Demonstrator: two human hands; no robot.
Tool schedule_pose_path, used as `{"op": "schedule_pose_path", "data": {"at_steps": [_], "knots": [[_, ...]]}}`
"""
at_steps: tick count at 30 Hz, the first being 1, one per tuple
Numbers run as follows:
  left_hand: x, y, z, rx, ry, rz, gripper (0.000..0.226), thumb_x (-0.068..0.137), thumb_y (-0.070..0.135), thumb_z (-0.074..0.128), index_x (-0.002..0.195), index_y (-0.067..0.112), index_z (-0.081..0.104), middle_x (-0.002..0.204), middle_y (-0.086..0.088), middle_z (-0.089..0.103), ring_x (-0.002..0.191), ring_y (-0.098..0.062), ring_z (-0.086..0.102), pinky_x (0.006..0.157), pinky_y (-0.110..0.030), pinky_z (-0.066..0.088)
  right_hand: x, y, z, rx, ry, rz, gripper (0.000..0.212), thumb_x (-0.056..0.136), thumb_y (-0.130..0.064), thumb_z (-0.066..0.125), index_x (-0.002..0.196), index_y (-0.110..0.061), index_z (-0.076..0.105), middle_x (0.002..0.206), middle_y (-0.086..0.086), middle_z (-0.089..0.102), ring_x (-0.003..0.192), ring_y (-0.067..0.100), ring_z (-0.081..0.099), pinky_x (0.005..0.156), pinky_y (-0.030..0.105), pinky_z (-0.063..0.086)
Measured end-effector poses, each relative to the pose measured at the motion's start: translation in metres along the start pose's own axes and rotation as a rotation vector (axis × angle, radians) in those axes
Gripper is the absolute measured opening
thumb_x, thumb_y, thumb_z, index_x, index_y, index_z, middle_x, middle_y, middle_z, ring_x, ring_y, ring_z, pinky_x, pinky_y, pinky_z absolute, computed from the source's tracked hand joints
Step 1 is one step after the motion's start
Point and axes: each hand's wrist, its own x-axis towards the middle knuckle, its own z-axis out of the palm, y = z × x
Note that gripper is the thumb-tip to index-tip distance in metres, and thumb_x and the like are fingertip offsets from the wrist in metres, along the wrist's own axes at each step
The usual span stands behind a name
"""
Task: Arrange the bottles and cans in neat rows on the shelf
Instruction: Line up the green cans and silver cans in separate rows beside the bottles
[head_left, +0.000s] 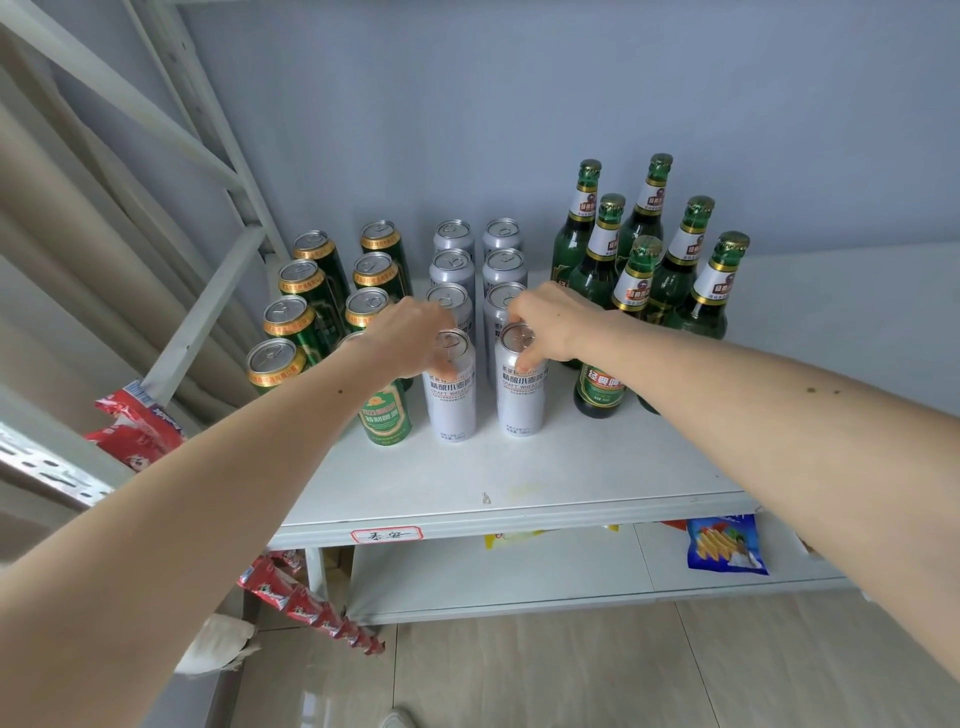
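Note:
On the white shelf (519, 483) stand two rows of green cans (283, 322) at the left, two rows of silver cans (452, 270) in the middle and several green glass bottles (691, 270) at the right. My left hand (410, 338) grips the top of the front silver can of the left row (451, 400). My right hand (550, 325) pinches the rim of the front silver can of the right row (521, 400). Both cans stand upright on the shelf. A green can (387, 415) stands partly hidden under my left forearm.
A grey wall rises behind the shelf, with white metal uprights (208, 306) at the left. Red snack packs (135, 426) hang at the left. On the lower shelf (519, 571) lies a blue snack bag (727, 545). Tiled floor is below.

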Motion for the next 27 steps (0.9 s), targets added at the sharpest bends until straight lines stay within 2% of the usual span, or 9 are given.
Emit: {"op": "schedule_pose_path", "data": {"at_steps": [3,8,11,14,22,27], "knots": [[-0.001,0.0,0.002,0.011,0.001,-0.001,0.05,0.07,0.041,0.08,0.11,0.017,0.063,0.097,-0.005,0.069,0.092,-0.026,0.062,0.077,-0.041,0.055,-0.001,0.0,0.0,-0.028,-0.006,-0.003,0.055,0.07,-0.034,0.086,0.109,-0.001,0.065,0.099,0.014,0.065,0.087,0.03,0.064,0.076,0.041,0.057],[-0.004,0.0,0.002,0.017,-0.012,0.023,0.052,0.074,0.041,0.077,0.114,0.014,0.057,0.1,-0.006,0.067,0.089,-0.023,0.061,0.075,-0.038,0.055,-0.003,-0.003,-0.002,-0.075,-0.034,-0.006,0.056,0.072,-0.038,0.083,0.112,-0.004,0.063,0.102,0.012,0.064,0.089,0.029,0.064,0.073,0.038,0.057],[-0.008,0.003,0.001,0.045,0.016,0.039,0.063,0.077,0.04,0.075,0.125,0.01,0.049,0.107,-0.01,0.062,0.093,-0.025,0.059,0.076,-0.035,0.053,-0.005,-0.004,-0.004,-0.102,-0.047,-0.013,0.049,0.075,-0.037,0.08,0.107,-0.005,0.064,0.101,0.01,0.064,0.088,0.029,0.063,0.068,0.035,0.054],[-0.01,0.006,0.003,0.039,0.033,0.055,0.066,0.079,0.039,0.073,0.13,0.01,0.044,0.115,-0.01,0.055,0.096,-0.026,0.059,0.079,-0.036,0.053,-0.006,-0.004,-0.005,-0.128,-0.062,-0.021,0.051,0.074,-0.042,0.079,0.107,-0.007,0.064,0.1,0.008,0.064,0.089,0.028,0.063,0.065,0.033,0.051],[-0.014,0.008,0.002,0.074,0.023,0.052,0.069,0.08,0.04,0.073,0.133,0.011,0.04,0.119,-0.011,0.051,0.097,-0.027,0.059,0.078,-0.039,0.054,-0.008,-0.003,-0.004,-0.158,-0.074,-0.017,0.051,0.078,-0.044,0.076,0.113,-0.01,0.062,0.105,0.007,0.064,0.093,0.028,0.063,0.065,0.031,0.05],[-0.015,0.009,-0.002,0.098,0.0,0.065,0.062,0.08,0.041,0.071,0.127,0.011,0.043,0.118,-0.01,0.05,0.097,-0.029,0.06,0.078,-0.042,0.056,-0.014,-0.004,-0.006,-0.128,-0.055,0.027,0.055,0.082,-0.041,0.073,0.126,-0.013,0.055,0.115,0.007,0.062,0.1,0.028,0.06,0.065,0.031,0.046]]}}
